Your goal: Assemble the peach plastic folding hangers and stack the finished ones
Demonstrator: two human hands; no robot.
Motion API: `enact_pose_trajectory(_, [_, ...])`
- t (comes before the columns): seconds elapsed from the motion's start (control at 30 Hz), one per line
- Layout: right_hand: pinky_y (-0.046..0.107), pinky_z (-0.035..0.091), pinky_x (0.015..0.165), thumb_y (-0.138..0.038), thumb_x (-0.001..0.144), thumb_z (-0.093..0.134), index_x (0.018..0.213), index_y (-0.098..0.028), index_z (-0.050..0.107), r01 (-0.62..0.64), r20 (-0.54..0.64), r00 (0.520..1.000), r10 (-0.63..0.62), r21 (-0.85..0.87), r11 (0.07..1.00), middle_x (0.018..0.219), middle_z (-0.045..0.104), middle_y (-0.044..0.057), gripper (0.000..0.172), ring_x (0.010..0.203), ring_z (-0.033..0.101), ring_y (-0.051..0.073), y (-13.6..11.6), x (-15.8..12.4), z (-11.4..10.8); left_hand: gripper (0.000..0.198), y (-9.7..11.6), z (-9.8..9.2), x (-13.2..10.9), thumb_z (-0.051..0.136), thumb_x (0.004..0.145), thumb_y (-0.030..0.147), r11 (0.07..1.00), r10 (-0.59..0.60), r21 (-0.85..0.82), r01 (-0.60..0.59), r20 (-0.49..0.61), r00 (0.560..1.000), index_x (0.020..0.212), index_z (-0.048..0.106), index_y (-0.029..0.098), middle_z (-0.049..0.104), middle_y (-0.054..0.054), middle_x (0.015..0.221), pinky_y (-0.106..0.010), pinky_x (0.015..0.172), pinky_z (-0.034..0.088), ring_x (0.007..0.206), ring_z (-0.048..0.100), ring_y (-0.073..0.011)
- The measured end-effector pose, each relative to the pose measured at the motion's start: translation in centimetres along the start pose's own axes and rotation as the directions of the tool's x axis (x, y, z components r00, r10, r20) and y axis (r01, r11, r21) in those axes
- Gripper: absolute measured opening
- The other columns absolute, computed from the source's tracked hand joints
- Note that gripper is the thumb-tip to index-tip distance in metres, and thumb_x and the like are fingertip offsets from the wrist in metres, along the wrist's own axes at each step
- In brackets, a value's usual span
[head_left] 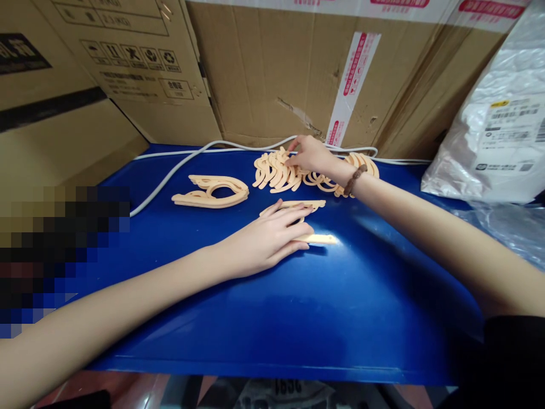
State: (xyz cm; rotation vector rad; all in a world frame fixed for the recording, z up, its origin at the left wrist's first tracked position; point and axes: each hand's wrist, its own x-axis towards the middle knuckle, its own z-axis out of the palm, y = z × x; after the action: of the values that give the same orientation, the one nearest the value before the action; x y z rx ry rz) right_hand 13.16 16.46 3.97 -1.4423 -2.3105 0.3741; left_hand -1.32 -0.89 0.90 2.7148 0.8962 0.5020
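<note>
Head view: left hand (272,237) open flat on peach piece (324,239); right hand (313,154) touching peach pile (272,171), grip unclear.

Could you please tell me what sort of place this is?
Probably a packing or assembly workshop: taped cardboard boxes stand behind the blue table, a labelled shipping bag lies at the right, and piles of identical plastic pieces are spread on the table.
</note>
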Motion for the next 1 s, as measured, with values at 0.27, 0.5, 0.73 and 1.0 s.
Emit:
enact_pose_trajectory(0.27, [0.029,0.045,0.064,-0.003,0.079,0.057,0.098,-0.016,0.054,-0.129,0.000,0.987,0.163,0.609,0.783,0.070,0.055,-0.001,0.023,0.065,0.053,0.014,-1.3,-2.5,-3.2,0.029,0.7,-0.2,0.7,0.033,0.103,0.034,1.000,-0.012,0.000,0.012,0.028,1.000,0.116,0.055,0.021,0.046,-0.011,0.147,-0.053,0.118,0.023,0.142,0.034,-0.0223])
enact_pose_trajectory(0.5, [0.024,0.038,0.053,-0.004,0.082,0.048,0.092,-0.018,0.057,-0.274,0.207,0.961,0.182,0.796,0.540,0.070,0.053,0.000,0.019,0.057,0.048,0.011,0.2,-9.6,-6.3,0.036,0.9,0.0,0.8,0.030,0.103,0.033,0.990,-0.047,0.136,0.047,-0.002,0.999,0.118,0.057,0.015,0.044,-0.015,0.148,-0.046,0.114,0.034,0.141,0.037,-0.0274])
enact_pose_trajectory(0.73, [0.025,0.029,0.052,-0.055,0.091,0.051,0.085,-0.019,0.058,-0.118,0.080,0.993,0.092,0.445,0.888,0.067,0.046,-0.002,0.038,0.057,0.039,0.011,1.9,-16.1,-5.7,0.039,0.7,0.0,0.6,0.027,0.104,0.036,0.988,-0.088,0.126,0.092,-0.031,0.996,0.125,0.053,0.015,0.048,-0.014,0.146,-0.041,0.117,0.031,0.140,0.038,-0.0231])
enact_pose_trajectory(1.0, [0.028,0.036,0.062,-0.058,0.098,0.027,0.099,-0.021,0.062,0.151,0.112,0.983,-0.144,-0.057,0.987,0.082,0.067,0.003,0.051,0.070,0.060,0.018,2.2,-18.2,-5.6,0.042,0.6,0.7,0.2,0.025,0.104,0.041,0.977,-0.176,0.126,0.171,0.024,0.984,0.122,0.053,0.016,0.030,-0.016,0.156,-0.050,0.120,0.021,0.147,0.021,-0.0296])
